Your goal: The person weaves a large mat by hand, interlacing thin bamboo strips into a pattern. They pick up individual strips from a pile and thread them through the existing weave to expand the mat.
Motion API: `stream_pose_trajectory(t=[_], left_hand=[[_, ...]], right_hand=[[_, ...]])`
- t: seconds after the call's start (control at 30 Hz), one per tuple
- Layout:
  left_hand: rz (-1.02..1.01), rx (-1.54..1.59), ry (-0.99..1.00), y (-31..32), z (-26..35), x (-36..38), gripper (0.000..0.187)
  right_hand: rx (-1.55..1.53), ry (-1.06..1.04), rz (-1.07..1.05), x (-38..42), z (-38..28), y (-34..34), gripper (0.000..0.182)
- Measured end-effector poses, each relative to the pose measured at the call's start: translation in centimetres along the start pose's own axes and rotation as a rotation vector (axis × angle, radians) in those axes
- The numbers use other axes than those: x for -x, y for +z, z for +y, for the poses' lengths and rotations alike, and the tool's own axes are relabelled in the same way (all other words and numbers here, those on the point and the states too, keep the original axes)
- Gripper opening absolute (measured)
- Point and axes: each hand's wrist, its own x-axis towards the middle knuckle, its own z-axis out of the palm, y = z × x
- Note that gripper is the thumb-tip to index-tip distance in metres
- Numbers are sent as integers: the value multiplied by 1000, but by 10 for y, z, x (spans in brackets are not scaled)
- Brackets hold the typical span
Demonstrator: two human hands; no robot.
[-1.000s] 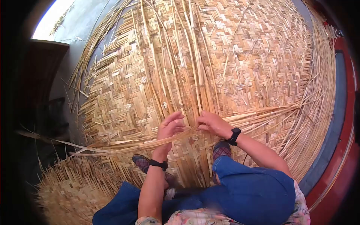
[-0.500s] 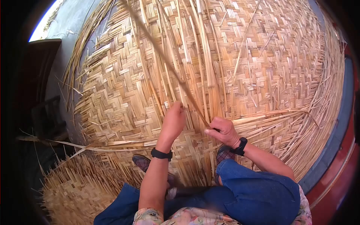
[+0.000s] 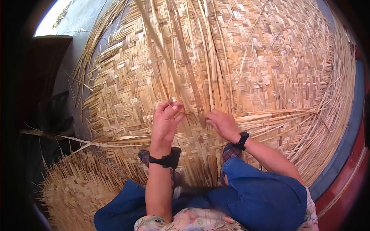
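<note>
Under both hands spreads a woven straw-coloured mat in a zigzag pattern. My left hand is turned palm up, its thumb and fingers pinched on a thin strip. To its right, my right hand is closed with its back up and its fingertips down at the weave; what they hold is hidden. A long, blurred strip slants from the top down to between the hands. Loose long strips lie lengthwise on the mat beyond them.
A bundle of crosswise strips runs to the right. Another woven piece with frayed ends lies at lower left. Dark furniture stands at the left. My shoes rest on the mat, beside a blue and red edge at the right.
My left hand has moved left and turned palm up. My right hand has shifted slightly left and turned knuckles up. The long strip's lower end has swung left, away from my right hand.
</note>
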Motion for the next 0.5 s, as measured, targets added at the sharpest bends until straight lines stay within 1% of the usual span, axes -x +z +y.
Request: stream_pose_trajectory(t=[0.1,0.17,0.2,0.3,0.33,0.4,0.43,0.47,0.5], left_hand=[[358,-79,156,-20,-33,38,35],[426,-124,169,-45,-63,37,32],[458,-148,175,-50,-66,40,30],[159,-224,288,-76,-65,52,28],[91,-306,318,-78,-62,56,27],[-49,-480,368,-85,-53,64,29],[-63,-649,461,-89,-46,58,29],[-77,-815,553,-91,-37,46,30],[-89,-981,641,-92,-30,34,32]], right_hand=[[46,54,-28,0,-1,5,18],[-225,249,-99,-1,-7,-4,25],[-360,348,-135,-3,-11,-6,28],[-33,11,103,0,-27,-1,34],[-100,-54,-17,-3,-41,0,40],[-103,-213,-74,-15,-55,32,39],[-104,-294,-99,-23,-60,41,39],[-103,-143,-266,-27,-58,42,28],[-128,-161,-295,-34,-53,41,22]])
